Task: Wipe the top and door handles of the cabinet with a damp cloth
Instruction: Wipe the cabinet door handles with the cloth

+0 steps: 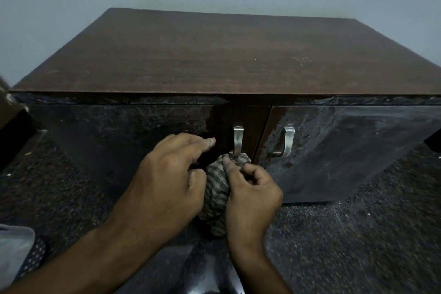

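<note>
Nearest, our right hand [253, 196] pinched the striped cloth [216, 188] against the lower end of the left door handle [237, 142], while our left hand [171, 174] steadied the door, its grip loose, fingers extended. We judged short rubs along the handle best, then the right handle [287, 142], the cabinet top [226, 55] beyond.

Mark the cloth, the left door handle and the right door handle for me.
cloth [216, 188]: head view, on the striped fold between the hands.
left door handle [237, 141]: head view, on the bare metal bar above the cloth.
right door handle [288, 141]: head view, on the bar's middle.
</note>
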Motion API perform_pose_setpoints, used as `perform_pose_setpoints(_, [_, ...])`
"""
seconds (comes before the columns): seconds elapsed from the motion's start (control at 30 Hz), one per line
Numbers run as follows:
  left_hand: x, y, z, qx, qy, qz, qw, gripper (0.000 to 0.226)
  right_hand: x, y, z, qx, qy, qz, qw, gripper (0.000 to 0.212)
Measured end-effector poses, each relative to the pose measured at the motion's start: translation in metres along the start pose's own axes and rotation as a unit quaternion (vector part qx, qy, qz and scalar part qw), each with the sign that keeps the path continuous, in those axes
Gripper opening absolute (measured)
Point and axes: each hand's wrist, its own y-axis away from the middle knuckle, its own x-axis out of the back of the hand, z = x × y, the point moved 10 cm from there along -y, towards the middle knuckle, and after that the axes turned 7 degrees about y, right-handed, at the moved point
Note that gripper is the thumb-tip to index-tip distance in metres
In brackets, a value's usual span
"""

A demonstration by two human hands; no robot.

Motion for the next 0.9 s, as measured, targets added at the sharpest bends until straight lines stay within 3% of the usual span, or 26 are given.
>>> perform_pose_setpoints(0.07, [-0.002,-0.001,0.001,-0.002,0.001,-0.004,1.0,0.05,0.006,0.003,-0.011,0.027,-0.017,0.014,0.999,0.016])
perform_pose_setpoints(0.17, [-0.004,-0.001,0.002,0.001,0.004,-0.005,1.0,0.05,0.012,0.01,-0.042,0.134,0.021,0.043,0.99,0.022])
perform_pose_setpoints(0.47, [-0.006,-0.002,0.003,0.009,0.008,0.0,1.0,0.053,0.005,0.03,-0.117,0.402,0.102,0.047,0.909,0.012])
perform_pose_setpoints(0.9, [-0.017,-0.001,0.003,0.0,0.045,-0.008,0.999,0.054,0.0,0.033,-0.109,0.408,0.153,0.031,0.9,0.015])
